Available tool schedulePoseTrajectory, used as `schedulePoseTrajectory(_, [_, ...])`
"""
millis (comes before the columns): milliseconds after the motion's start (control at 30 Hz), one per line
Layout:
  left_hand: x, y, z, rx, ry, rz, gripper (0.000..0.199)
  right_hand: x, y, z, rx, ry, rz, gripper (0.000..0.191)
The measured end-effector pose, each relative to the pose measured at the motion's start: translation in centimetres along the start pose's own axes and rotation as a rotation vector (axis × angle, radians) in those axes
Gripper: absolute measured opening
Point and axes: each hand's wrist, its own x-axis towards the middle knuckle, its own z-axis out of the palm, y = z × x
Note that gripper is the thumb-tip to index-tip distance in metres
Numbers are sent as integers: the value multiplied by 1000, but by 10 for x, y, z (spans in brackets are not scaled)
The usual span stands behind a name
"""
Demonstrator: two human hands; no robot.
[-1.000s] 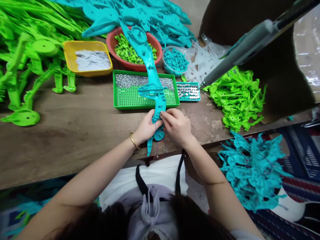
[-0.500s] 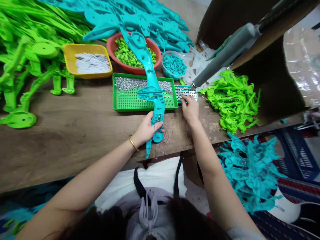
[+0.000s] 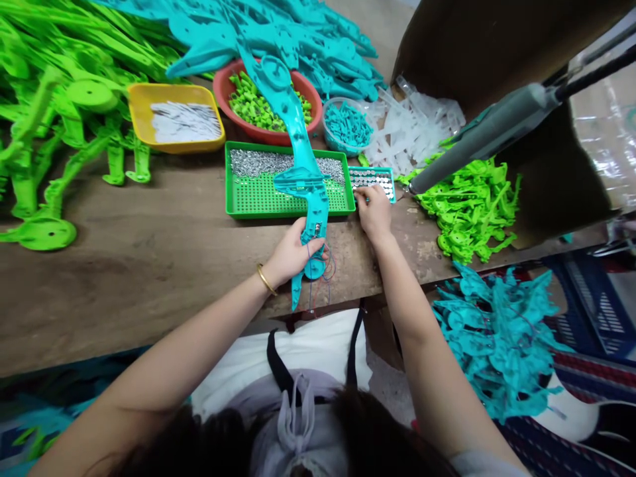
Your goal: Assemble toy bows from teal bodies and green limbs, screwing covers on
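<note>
My left hand (image 3: 294,252) is wrapped round the lower part of a long turquoise plastic toy-bow shell (image 3: 301,139), which reaches forward over the green tray (image 3: 258,207). Thin red and blue wires (image 3: 328,270) dangle from the shell beside my fingers. My right hand (image 3: 373,211) is at a small turquoise tray (image 3: 394,192) of round silver button cells (image 3: 368,176), its fingertips pinched together at the tray's near left corner. Whatever lies between those fingertips is too small to make out. Silver screws (image 3: 253,163) fill the back of the green tray.
A grey electric screwdriver (image 3: 477,142) hangs at the right, over bright green parts (image 3: 472,205). Behind the tray stand a yellow tub (image 3: 142,119) of white strips, a red bowl (image 3: 226,73) and a clear tub (image 3: 342,142). Turquoise shells (image 3: 497,338) are heaped at the lower right.
My right hand has shifted slightly left and toward me along the button-cell tray. The hanging screwdriver has swung right. My left hand keeps its hold on the shell.
</note>
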Motion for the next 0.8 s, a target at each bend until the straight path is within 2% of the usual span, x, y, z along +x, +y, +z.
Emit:
schedulePoseTrajectory(133, [2,-3,-2,1,-2,7,44,-28,-30,-18,165,126,-111,19])
schedulePoseTrajectory(200, [4,-5,-3,27,4,54,42,-50,-52,-25,253,51,-234,19])
schedulePoseTrajectory(300, [8,-8,-5,132,64,212,34,-76,-75,-24,285,-62,-344,20])
schedulePoseTrajectory(367, [10,-10,-7,189,90,271,28,-83,-80,-19,259,-61,-371,20])
schedulePoseTrajectory(533, [9,-11,-9,256,101,305,24,-82,-77,-13,264,-46,-395,21])
schedulePoseTrajectory(600, [8,-10,-8,274,97,329,26,-79,-77,-16,357,-101,-330,17])
schedulePoseTrajectory(700, [7,-10,-7,270,56,343,27,-71,-80,-19,626,-270,-61,10])
schedulePoseTrajectory(800, [5,-9,-9,275,-3,324,30,-61,-81,-18,1005,-485,270,38])
